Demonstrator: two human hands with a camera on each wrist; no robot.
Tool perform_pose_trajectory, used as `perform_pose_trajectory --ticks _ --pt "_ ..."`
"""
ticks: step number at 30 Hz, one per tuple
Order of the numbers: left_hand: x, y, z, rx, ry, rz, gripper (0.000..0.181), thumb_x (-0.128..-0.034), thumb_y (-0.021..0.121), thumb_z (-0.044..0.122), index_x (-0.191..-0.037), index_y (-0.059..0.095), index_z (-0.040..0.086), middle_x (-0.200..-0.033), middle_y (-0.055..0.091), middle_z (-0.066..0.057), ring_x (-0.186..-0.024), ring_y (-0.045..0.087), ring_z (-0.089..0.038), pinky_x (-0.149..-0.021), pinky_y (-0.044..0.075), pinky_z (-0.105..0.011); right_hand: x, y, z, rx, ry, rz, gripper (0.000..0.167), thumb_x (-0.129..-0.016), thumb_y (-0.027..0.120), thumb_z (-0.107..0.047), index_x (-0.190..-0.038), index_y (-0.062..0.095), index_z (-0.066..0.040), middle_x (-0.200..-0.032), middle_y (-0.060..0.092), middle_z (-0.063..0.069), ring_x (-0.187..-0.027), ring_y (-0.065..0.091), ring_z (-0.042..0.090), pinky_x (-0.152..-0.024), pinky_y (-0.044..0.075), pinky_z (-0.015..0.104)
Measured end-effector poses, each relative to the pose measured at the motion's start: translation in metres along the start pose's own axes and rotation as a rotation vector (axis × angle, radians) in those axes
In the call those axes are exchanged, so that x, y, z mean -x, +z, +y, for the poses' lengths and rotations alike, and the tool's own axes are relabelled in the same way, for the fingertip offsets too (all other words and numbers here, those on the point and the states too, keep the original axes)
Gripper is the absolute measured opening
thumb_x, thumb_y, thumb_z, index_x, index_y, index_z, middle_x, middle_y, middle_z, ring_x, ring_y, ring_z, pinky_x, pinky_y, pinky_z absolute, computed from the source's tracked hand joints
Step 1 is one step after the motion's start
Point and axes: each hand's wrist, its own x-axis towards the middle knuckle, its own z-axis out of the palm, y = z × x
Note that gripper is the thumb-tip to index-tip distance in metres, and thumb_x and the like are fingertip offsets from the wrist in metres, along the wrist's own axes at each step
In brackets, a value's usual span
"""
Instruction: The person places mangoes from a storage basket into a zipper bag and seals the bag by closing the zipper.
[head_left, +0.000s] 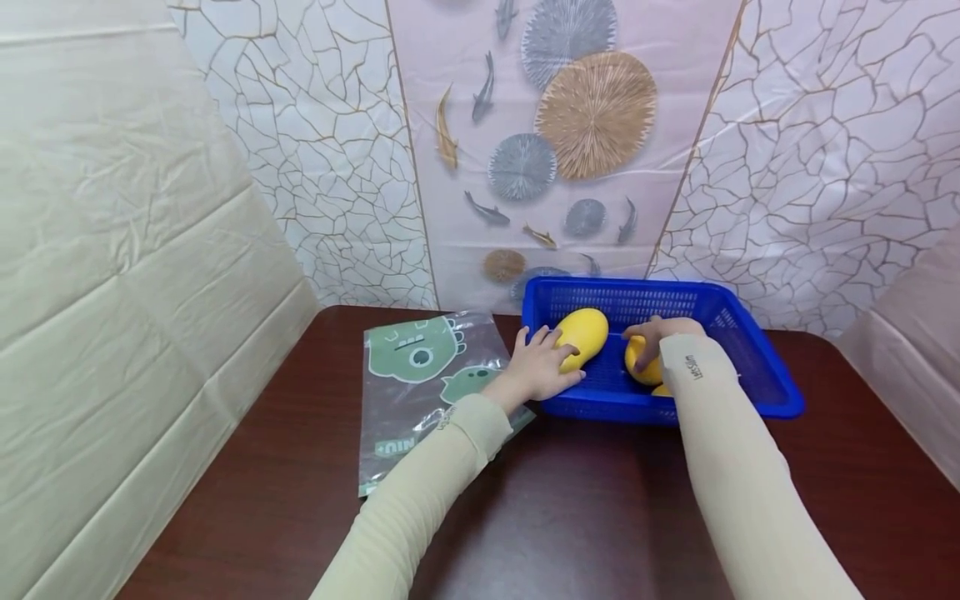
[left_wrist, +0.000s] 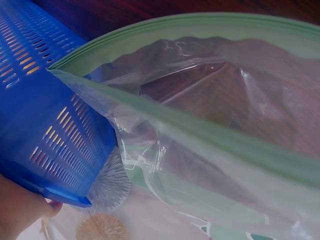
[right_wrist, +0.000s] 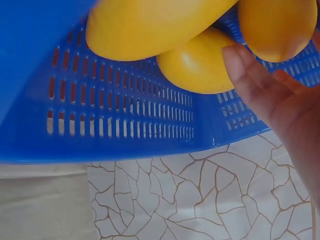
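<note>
Three yellow mangoes lie in the blue basket [head_left: 750, 350]. My left hand [head_left: 536, 371] reaches over the basket's left rim with fingers spread, touching the large mango [head_left: 588, 333]. Only a little of that hand shows in the left wrist view, by the basket's rim. My right hand [head_left: 671, 329] is inside the basket, its thumb and fingers bent around a smaller mango [head_left: 643, 362]. In the right wrist view the thumb lies between two mangoes, and the other fingers are mostly out of frame.
A clear zip bag [head_left: 420, 392] with green cartoon prints lies left of the basket on the dark brown table [head_left: 525, 508]. Its green-edged mouth gapes in the left wrist view. A patterned cloth [head_left: 480, 167] hangs behind the basket.
</note>
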Motion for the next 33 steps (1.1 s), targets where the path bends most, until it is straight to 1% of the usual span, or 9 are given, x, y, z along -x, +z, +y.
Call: perform_pose_trajectory --ticks 5,8,11,15,18,21,24,28,33 --pt "-0.001 -0.001 0.000 -0.002 -0.006 -0.006 0.052 -0.0936 0.032 0.062 -0.135 0.048 0.034 -0.155 0.028 -0.001 -0.145 0.020 -0.023 -0.116 0.011 -0.051 0.005 0.001 0.000 -0.045 0.032 -0.034 0.080 -0.074 0.075 -0.042 -0.144 0.038 -0.027 -0.155 0.002 0.025 -0.134 0.003 0.059 -0.098 0.030 0.070" --pt "-0.001 -0.001 0.000 -0.005 -0.003 -0.002 0.055 -0.0933 0.031 0.063 -0.136 0.048 0.033 -0.155 0.027 -0.001 -0.145 0.020 -0.024 -0.116 0.011 -0.052 0.005 0.001 -0.002 -0.012 0.039 -0.014 0.073 -0.073 0.075 -0.044 -0.138 0.047 -0.026 -0.152 0.017 0.027 -0.130 0.022 0.055 -0.093 0.040 0.061" --pt "-0.001 -0.001 0.000 0.004 -0.003 0.001 0.056 -0.0929 0.031 0.064 -0.136 0.048 0.032 -0.155 0.027 -0.002 -0.145 0.020 -0.024 -0.116 0.011 -0.052 0.005 0.000 -0.004 0.013 0.030 -0.016 0.058 -0.075 0.074 -0.046 -0.125 0.055 -0.026 -0.137 0.037 0.026 -0.111 0.040 0.044 -0.080 0.047 0.047" --pt "-0.002 0.001 0.000 0.011 -0.004 0.000 0.058 -0.0925 0.030 0.065 -0.136 0.048 0.032 -0.156 0.026 -0.002 -0.145 0.020 -0.024 -0.116 0.012 -0.052 0.002 -0.002 -0.006 0.049 -0.066 -0.070 0.037 -0.080 0.070 -0.041 -0.109 0.056 -0.024 -0.124 0.043 0.020 -0.100 0.042 0.036 -0.074 0.042 0.041" --pt "-0.003 0.001 -0.001 0.004 -0.005 0.002 0.057 -0.0923 0.031 0.065 -0.136 0.048 0.032 -0.155 0.027 -0.002 -0.145 0.021 -0.024 -0.116 0.012 -0.052 -0.001 -0.002 -0.007 0.073 -0.124 -0.059 0.047 -0.082 0.070 -0.034 -0.124 0.053 -0.022 -0.136 0.037 0.024 -0.113 0.040 0.044 -0.084 0.043 0.052" --pt "-0.002 0.002 0.000 0.005 -0.007 0.002 0.057 -0.0919 0.031 0.066 -0.135 0.049 0.033 -0.155 0.026 -0.001 -0.145 0.020 -0.023 -0.116 0.012 -0.051 0.003 -0.001 -0.011 0.059 -0.098 -0.019 0.072 -0.083 0.069 -0.028 -0.145 0.033 -0.018 -0.150 0.019 0.028 -0.131 0.025 0.054 -0.097 0.034 0.067" --pt "-0.002 0.002 -0.001 0.003 -0.008 0.004 0.058 -0.0916 0.030 0.066 -0.135 0.049 0.033 -0.155 0.026 -0.001 -0.145 0.020 -0.023 -0.116 0.012 -0.051 0.011 -0.001 -0.018 0.005 -0.046 0.008 0.083 -0.086 0.066 -0.027 -0.151 0.016 -0.011 -0.152 0.011 0.030 -0.137 0.013 0.053 -0.103 0.024 0.068" --pt "-0.002 0.002 -0.002 0.014 -0.011 0.004 0.058 -0.0917 0.030 0.066 -0.135 0.048 0.033 -0.156 0.026 -0.001 -0.145 0.020 -0.023 -0.116 0.010 -0.051 0.017 0.000 -0.024 -0.002 -0.008 0.012 0.084 -0.089 0.062 -0.029 -0.150 0.009 -0.003 -0.150 0.015 0.032 -0.136 0.017 0.052 -0.107 0.023 0.063" --pt "-0.001 0.000 -0.001 0.023 -0.004 -0.006 0.058 -0.0920 0.031 0.066 -0.136 0.048 0.032 -0.156 0.025 -0.002 -0.145 0.019 -0.023 -0.116 0.010 -0.051 0.015 -0.002 -0.025 0.196 -0.178 0.018 0.077 -0.085 0.068 -0.016 -0.148 0.024 -0.004 -0.147 0.030 0.029 -0.134 0.028 0.050 -0.104 0.029 0.063"
